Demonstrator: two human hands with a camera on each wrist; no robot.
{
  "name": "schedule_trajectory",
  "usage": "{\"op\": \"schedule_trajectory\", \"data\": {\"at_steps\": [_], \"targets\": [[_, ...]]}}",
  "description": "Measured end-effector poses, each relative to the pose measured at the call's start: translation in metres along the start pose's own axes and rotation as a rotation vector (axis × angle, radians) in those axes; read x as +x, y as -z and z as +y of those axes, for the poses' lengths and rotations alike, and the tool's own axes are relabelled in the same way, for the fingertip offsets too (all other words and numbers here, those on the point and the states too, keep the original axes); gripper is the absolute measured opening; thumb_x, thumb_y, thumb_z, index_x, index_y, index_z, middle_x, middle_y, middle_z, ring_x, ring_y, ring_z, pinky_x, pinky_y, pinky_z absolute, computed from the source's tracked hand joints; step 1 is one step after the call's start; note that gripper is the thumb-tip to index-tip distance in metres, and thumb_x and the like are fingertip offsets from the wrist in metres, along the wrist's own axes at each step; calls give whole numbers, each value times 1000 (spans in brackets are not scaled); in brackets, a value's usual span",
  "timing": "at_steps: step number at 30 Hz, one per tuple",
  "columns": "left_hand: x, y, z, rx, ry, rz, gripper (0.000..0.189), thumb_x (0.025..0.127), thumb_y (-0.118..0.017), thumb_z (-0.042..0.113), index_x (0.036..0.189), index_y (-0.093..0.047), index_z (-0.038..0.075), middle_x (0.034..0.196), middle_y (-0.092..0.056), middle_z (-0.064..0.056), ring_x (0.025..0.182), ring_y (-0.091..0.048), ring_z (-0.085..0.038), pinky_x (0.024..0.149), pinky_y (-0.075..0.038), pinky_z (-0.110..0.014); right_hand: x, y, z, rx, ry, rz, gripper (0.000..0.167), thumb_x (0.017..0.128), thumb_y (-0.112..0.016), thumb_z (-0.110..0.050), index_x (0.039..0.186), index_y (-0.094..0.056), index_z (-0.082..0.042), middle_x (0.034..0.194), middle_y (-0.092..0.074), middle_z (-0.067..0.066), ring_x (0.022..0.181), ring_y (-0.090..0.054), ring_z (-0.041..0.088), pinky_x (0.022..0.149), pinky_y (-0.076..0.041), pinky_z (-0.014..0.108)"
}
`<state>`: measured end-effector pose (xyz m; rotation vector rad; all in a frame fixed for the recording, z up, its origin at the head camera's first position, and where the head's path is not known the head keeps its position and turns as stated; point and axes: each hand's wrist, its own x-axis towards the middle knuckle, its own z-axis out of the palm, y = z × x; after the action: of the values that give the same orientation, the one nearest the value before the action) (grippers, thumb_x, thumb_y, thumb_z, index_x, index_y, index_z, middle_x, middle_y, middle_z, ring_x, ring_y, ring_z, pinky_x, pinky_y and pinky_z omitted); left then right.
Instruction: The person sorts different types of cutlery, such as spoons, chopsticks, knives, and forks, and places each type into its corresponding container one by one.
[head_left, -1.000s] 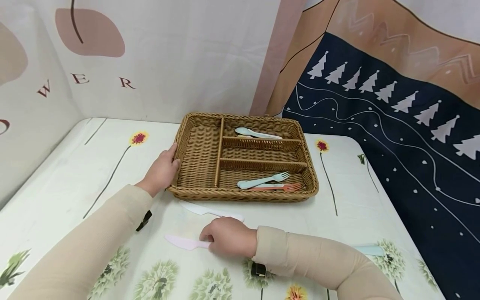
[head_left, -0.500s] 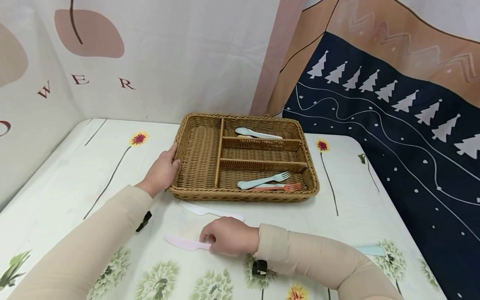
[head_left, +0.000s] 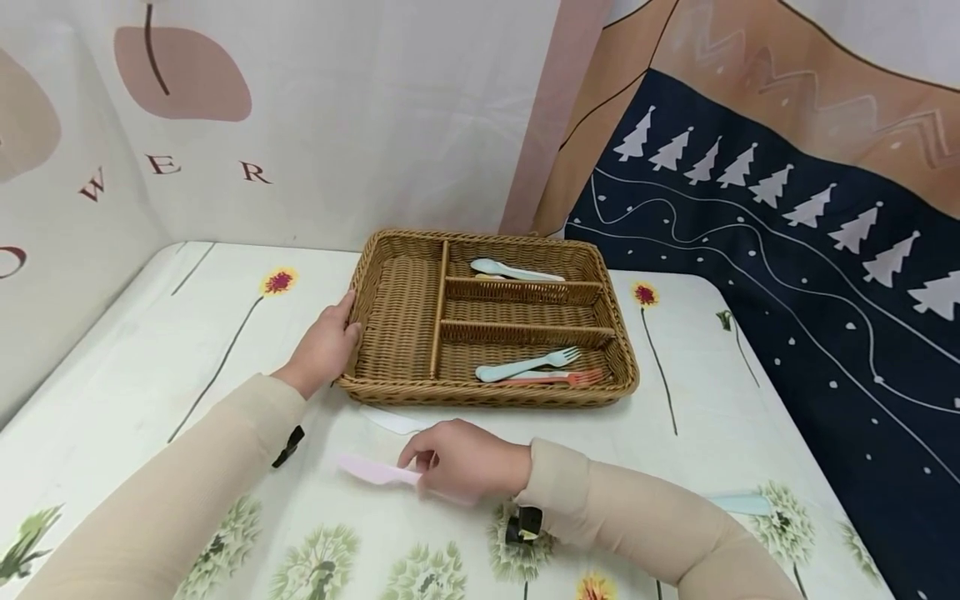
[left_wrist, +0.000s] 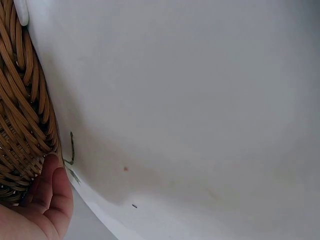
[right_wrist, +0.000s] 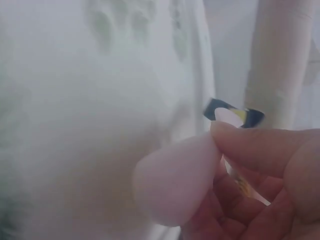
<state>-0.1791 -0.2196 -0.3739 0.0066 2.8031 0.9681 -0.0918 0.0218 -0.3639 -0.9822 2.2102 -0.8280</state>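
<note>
A pale pink plastic knife (head_left: 375, 472) is pinched between the thumb and fingers of my right hand (head_left: 476, 461), its blade pointing left over the tabletop. In the right wrist view the knife's rounded handle end (right_wrist: 172, 185) sticks out from the grip. My left hand (head_left: 322, 346) holds the left side of a brown wicker basket (head_left: 480, 393), thumb at the rim. Between basket and right hand lies a white knife (head_left: 392, 420), its handle hidden behind that hand. The left wrist view shows fingers against the basket's weave (left_wrist: 22, 90).
The basket has dividers. A light blue fork (head_left: 528, 365) and an orange fork (head_left: 558, 379) lie in its front compartment, a light blue spoon (head_left: 517, 271) in its back one. Partly behind my right sleeve is a light blue handle (head_left: 742, 503). A wall cloth hangs behind.
My right hand has risen slightly and shifted right with the pink knife, whose blade now appears off the table. It now covers the white knife's handle. My left hand has stayed on the basket.
</note>
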Motion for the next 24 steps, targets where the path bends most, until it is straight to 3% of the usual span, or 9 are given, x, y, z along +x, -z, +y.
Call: {"op": "schedule_trajectory", "data": {"at_steps": [9, 18, 24], "targets": [[1, -2, -1, -9, -1, 12, 59, 106, -28, 17, 154, 3, 3, 141, -30, -35, 131, -35, -47, 108, -30, -59, 3, 25, -9, 82, -30, 66, 26, 87, -67, -1, 111, -70, -12, 83, -60, -8, 74, -58, 2, 69, -48, 17], [2, -3, -1, -10, 6, 39, 59, 105, -31, 15, 154, -2, 1, 140, -33, -35, 129, -38, -48, 107, -30, -60, 11, 45, -15, 161, 24, 157, 26, 86, -70, 0, 111, -70, -7, 88, -66, 4, 76, -57, 3, 71, -49, 17], [-2, -3, -1, -45, -75, 61, 59, 104, -33, 11, 153, -3, -4, 137, -33, -39, 128, -38, -50, 107, -32, -59, 20, 55, -19, 236, 49, 242, 23, 86, -70, 1, 108, -70, -4, 83, -64, 5, 73, -56, 6, 66, -48, 18]]}}
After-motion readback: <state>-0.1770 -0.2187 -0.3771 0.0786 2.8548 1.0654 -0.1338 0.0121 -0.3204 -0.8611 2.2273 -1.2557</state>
